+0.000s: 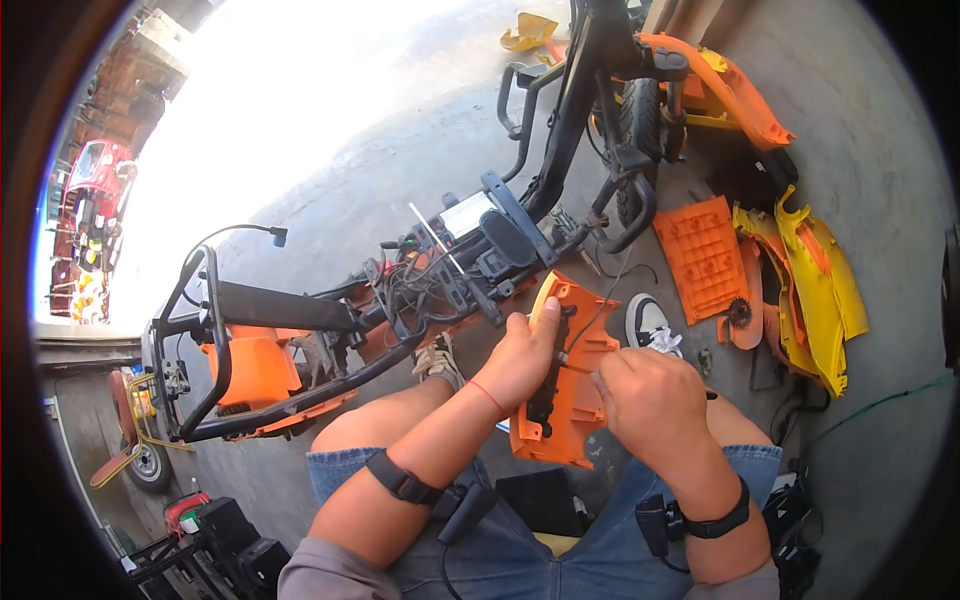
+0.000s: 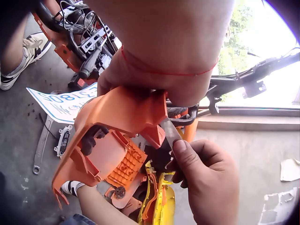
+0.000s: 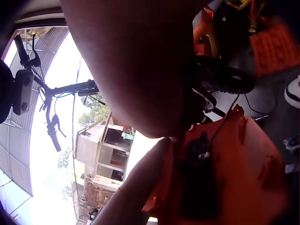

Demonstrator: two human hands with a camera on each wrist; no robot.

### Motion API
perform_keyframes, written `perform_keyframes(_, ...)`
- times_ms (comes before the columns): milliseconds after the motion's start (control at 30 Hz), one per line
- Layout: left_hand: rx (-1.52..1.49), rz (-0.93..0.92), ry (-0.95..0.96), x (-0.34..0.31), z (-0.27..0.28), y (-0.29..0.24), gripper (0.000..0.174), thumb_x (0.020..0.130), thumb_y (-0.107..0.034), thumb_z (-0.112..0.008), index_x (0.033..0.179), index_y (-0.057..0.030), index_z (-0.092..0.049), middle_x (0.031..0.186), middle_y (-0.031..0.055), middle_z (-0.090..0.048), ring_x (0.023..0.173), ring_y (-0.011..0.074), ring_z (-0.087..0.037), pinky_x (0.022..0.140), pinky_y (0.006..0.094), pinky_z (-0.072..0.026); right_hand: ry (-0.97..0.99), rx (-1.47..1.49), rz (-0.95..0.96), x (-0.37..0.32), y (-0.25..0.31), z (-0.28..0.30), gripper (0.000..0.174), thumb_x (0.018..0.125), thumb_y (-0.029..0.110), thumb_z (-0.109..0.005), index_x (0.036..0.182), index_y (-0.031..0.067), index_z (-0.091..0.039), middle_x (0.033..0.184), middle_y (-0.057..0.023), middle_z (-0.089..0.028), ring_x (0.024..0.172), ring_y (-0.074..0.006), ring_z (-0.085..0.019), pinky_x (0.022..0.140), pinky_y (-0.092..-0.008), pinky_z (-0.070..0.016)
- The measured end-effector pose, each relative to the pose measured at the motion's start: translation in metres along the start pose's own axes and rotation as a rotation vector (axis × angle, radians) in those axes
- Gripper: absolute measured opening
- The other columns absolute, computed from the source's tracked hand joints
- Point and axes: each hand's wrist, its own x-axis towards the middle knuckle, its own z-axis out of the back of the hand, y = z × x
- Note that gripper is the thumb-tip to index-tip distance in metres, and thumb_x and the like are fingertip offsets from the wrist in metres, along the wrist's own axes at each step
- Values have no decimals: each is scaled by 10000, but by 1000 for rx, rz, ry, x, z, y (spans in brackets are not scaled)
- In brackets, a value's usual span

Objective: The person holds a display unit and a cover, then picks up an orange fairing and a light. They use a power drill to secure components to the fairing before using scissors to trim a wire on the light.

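Note:
An orange plastic panel with a black part fixed along it is held above the lap. My left hand grips the panel's left edge, thumb along its top side. At the panel's right edge, my right hand has its fingers curled. In the left wrist view, this right hand pinches a flat, pale strip between thumb and fingers, its far end at the edge of the panel. A thin cable runs up from the black part. In the right wrist view, the panel is dark and blurred.
A stripped black scooter frame stands beyond the knees. Orange and yellow body panels lie on the floor at the right. A white plate with blue characters, a wrench and a small display unit show below the hands.

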Motion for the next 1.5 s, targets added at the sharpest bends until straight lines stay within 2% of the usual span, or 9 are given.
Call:
perform_keyframes(300,0,38,73,-15,2,-14,716,1003,-605,-352,1299,36,-474,1176,129,-580,1052,184,-568,930,327,-460,-26,23,99,-2,-18,-6,105,756,144,-650,719,89,-570,677,-65,-587,667,-241,-611,625,-353,-499)
perform_keyframes(467,107,-162,6,13,11,14,510,1012,-439,-478,1220,27,-464,1144,209,-617,1050,246,-606,880,355,-484,-29,177,-214,-8,-39,20,221,882,218,-660,774,35,-599,726,-122,-645,687,-332,-648,638,-406,-517)
perform_keyframes(533,188,-164,-10,14,14,12,424,1003,-362,-513,1193,15,-473,1113,184,-624,993,225,-614,827,339,-500,39,502,-453,-4,-44,36,259,942,273,-623,863,27,-617,741,-93,-650,627,-239,-632,590,-336,-492)
perform_keyframes(733,194,-214,175,7,0,1,453,920,-176,-630,1275,13,-423,1104,115,-601,970,191,-606,847,332,-507,-415,1460,-493,-44,-44,88,283,983,313,-598,925,37,-631,797,-48,-660,625,-82,-610,558,-221,-473)
perform_keyframes(933,81,-232,466,-26,-24,-7,586,824,28,-598,1360,-8,-364,1148,134,-589,1045,264,-632,873,386,-559,-806,1468,-568,-215,-73,168,231,951,264,-639,989,37,-629,865,-65,-680,686,-130,-634,602,-266,-499)
perform_keyframes(1067,-26,-109,496,-22,-13,14,512,854,2,-530,1353,-31,-418,1152,146,-588,1044,299,-628,910,436,-541,-1034,1331,-1095,-383,-83,119,210,952,221,-609,1050,36,-624,929,-65,-676,765,-156,-647,640,-289,-507)
perform_keyframes(1200,-110,41,427,0,15,39,503,865,-21,-511,1360,-39,-420,1146,143,-591,1037,309,-622,911,446,-531,-1734,1693,-1256,-541,-69,-21,175,951,121,-488,1076,12,-544,978,-95,-657,871,-221,-654,695,-360,-540)
perform_keyframes(1333,-45,82,358,10,29,58,508,857,-5,-500,1357,-54,-428,1138,139,-587,1031,301,-623,905,432,-531,-2077,1739,-1515,-582,-37,-140,137,917,56,-477,1020,-8,-541,930,-126,-649,817,-256,-674,646,-408,-559)
perform_keyframes(1500,91,-110,341,3,29,78,363,869,-120,-519,1223,-39,-527,1047,109,-641,1013,279,-641,900,412,-532,-1409,1802,-1818,-550,-62,-226,145,872,10,-570,1016,25,-558,840,-93,-632,712,-230,-660,544,-370,-547)
